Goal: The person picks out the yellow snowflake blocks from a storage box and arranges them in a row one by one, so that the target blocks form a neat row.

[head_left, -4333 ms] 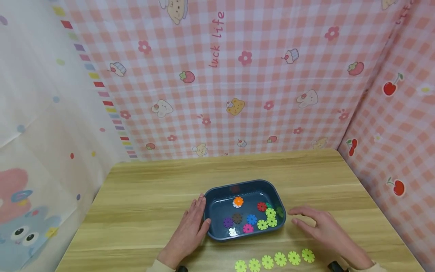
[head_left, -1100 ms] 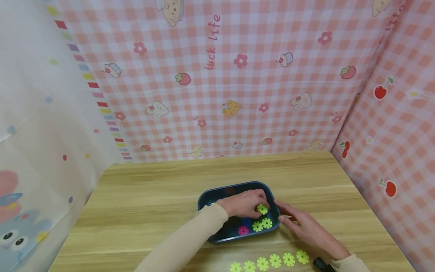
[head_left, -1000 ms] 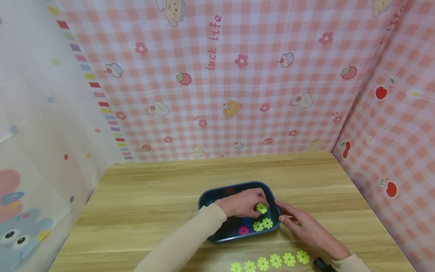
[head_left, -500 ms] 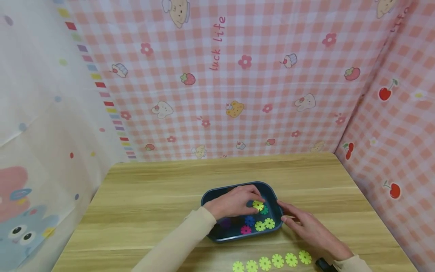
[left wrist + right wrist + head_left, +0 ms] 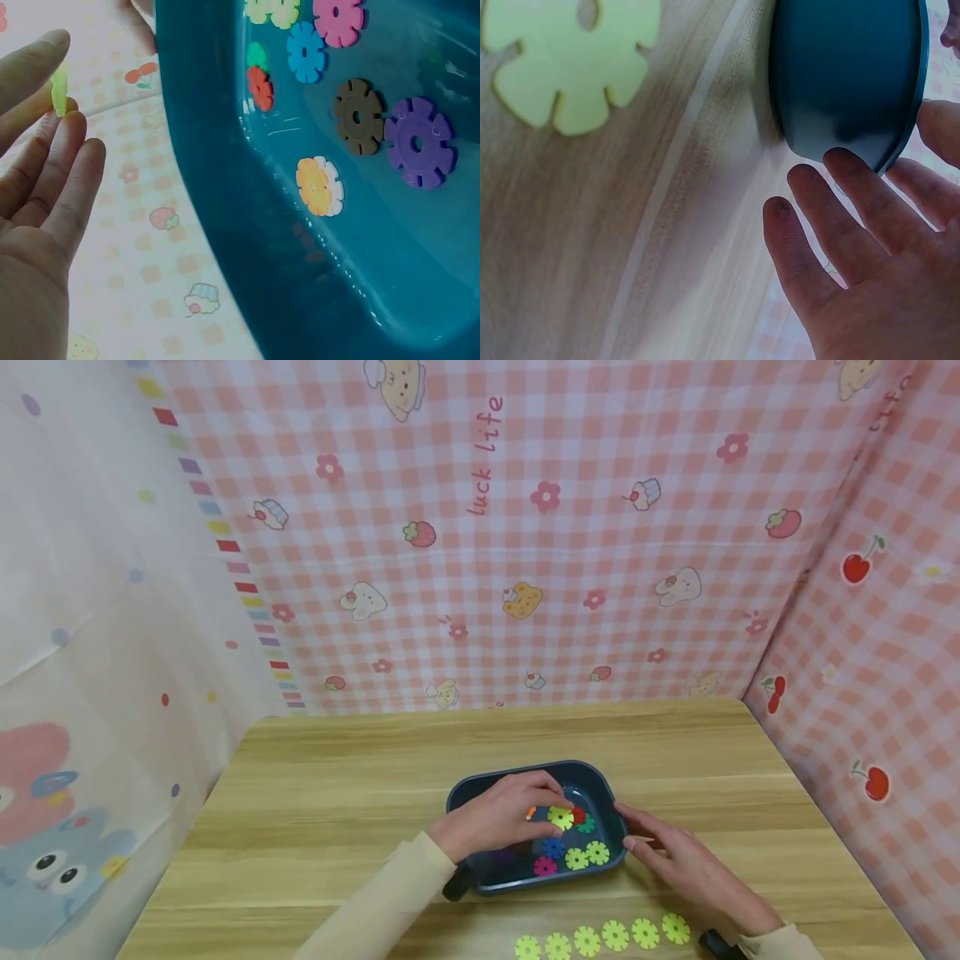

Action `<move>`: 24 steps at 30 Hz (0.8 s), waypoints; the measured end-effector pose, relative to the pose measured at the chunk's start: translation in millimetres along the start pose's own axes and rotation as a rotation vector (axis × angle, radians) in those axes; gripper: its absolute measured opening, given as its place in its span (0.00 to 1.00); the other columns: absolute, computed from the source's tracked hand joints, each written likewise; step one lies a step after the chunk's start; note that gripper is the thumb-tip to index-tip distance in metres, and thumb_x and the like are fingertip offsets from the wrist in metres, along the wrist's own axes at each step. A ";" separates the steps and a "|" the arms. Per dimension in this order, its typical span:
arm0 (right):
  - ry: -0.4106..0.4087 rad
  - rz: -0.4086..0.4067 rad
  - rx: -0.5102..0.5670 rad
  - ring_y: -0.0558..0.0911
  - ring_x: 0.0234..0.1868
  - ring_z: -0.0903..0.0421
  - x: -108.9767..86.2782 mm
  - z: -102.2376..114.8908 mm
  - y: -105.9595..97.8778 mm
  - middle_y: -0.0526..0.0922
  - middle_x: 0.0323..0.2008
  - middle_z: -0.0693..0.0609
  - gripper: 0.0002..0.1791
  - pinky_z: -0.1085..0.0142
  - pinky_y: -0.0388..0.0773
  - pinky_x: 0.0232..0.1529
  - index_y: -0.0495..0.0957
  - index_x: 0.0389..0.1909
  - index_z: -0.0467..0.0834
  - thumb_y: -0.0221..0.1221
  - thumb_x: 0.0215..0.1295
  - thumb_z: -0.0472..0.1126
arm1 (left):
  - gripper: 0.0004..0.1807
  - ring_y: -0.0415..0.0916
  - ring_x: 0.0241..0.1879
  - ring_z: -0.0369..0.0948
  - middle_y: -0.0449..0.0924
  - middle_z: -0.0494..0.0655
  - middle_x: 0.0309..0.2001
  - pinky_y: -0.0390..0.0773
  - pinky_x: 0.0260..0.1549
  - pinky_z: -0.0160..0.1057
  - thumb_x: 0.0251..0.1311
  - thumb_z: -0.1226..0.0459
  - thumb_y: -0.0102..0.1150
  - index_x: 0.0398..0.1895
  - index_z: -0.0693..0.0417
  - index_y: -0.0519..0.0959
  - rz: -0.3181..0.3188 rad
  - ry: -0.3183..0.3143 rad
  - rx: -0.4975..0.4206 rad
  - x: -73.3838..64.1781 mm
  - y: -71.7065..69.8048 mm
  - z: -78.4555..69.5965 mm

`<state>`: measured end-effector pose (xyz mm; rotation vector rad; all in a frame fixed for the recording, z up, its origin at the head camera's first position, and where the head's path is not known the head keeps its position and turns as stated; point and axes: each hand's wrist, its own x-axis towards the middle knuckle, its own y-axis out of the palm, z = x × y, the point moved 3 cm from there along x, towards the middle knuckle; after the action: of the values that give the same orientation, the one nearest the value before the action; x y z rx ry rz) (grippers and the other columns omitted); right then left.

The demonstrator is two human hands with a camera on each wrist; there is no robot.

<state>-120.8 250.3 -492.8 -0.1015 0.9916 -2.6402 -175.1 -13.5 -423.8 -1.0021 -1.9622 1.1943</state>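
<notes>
Lime-green disc (image 5: 560, 817) in the left hand (image 5: 491, 817): it is pinched between the thumb and a fingertip, the grip narrow, with the other fingers loosely extended. The head view puts it over the right half of the dark blue tray (image 5: 597, 792), apparently raised off the tray floor. Being round it has no long axis; its flat face shows to the head camera, while the left wrist view sees it almost edge-on.

The relation that matters most is between this disc and the row of lime-green discs (image 5: 587, 941) on the desk (image 5: 337, 793). Six lie flat with small gaps, the line running left to right and slanting slightly away at its right end. From the pinching fingers the row lies toward the person, past the tray's near wall.

The right hand (image 5: 686, 857) is nearer the row's right end, but carries no disc. Its thumb and index finger rest at the tray's right end, the fingers straight and spread.

Two lime-green discs (image 5: 587, 856) lie touching in the tray's near right corner. Close by are a pink disc (image 5: 545, 867), a blue disc (image 5: 553, 848) and a red disc (image 5: 579, 816) against a green disc (image 5: 587, 824). The left wrist view adds brown (image 5: 358, 116), purple (image 5: 431, 155) and orange (image 5: 313, 186) discs.
</notes>
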 end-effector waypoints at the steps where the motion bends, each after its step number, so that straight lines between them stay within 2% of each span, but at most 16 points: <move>1: -0.001 -0.001 -0.002 0.79 0.65 0.43 -0.4 0.2 0.2 0.71 0.72 0.38 0.29 0.60 0.80 0.58 0.66 0.77 0.41 0.53 0.81 0.49 | 0.20 0.76 0.54 0.34 0.79 0.41 0.55 0.74 0.58 0.29 0.70 0.53 0.65 0.61 0.49 0.85 -0.006 0.000 0.000 -2.1 -0.8 -1.2; 5: -0.008 -0.012 -0.011 0.79 0.64 0.43 -1.6 1.0 0.7 0.72 0.71 0.38 0.29 0.57 0.80 0.59 0.66 0.77 0.41 0.53 0.81 0.49 | 0.21 0.76 0.53 0.34 0.79 0.40 0.54 0.75 0.56 0.29 0.70 0.53 0.66 0.62 0.49 0.84 -0.030 -0.010 0.005 -12.0 -5.2 -6.0; 13: -0.012 -0.018 -0.022 0.80 0.64 0.44 -1.1 1.1 2.1 0.74 0.70 0.38 0.29 0.56 0.79 0.60 0.67 0.76 0.41 0.53 0.81 0.49 | 0.20 0.75 0.54 0.34 0.78 0.38 0.54 0.76 0.54 0.31 0.70 0.54 0.66 0.62 0.48 0.83 -0.067 -0.013 -0.047 -33.3 -12.2 -12.8; 19: -0.026 -0.028 -0.023 0.81 0.63 0.44 -1.4 0.8 2.7 0.74 0.70 0.38 0.29 0.59 0.80 0.58 0.67 0.76 0.40 0.54 0.81 0.47 | 0.20 0.75 0.57 0.35 0.80 0.40 0.56 0.76 0.58 0.33 0.70 0.54 0.66 0.62 0.49 0.83 -0.083 -0.004 -0.062 -46.0 -15.9 -18.5; 24: -0.030 -0.027 -0.032 0.81 0.62 0.45 -1.1 0.9 2.2 0.73 0.71 0.38 0.29 0.57 0.80 0.58 0.67 0.76 0.40 0.54 0.81 0.47 | 0.20 0.74 0.61 0.38 0.80 0.42 0.59 0.75 0.62 0.39 0.70 0.55 0.66 0.62 0.50 0.82 -0.088 -0.025 -0.056 -58.0 -17.3 -22.5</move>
<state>-119.0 248.5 -493.5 -0.1628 1.0290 -2.6394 -131.9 -58.1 -406.2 -0.9227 -2.0476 1.1136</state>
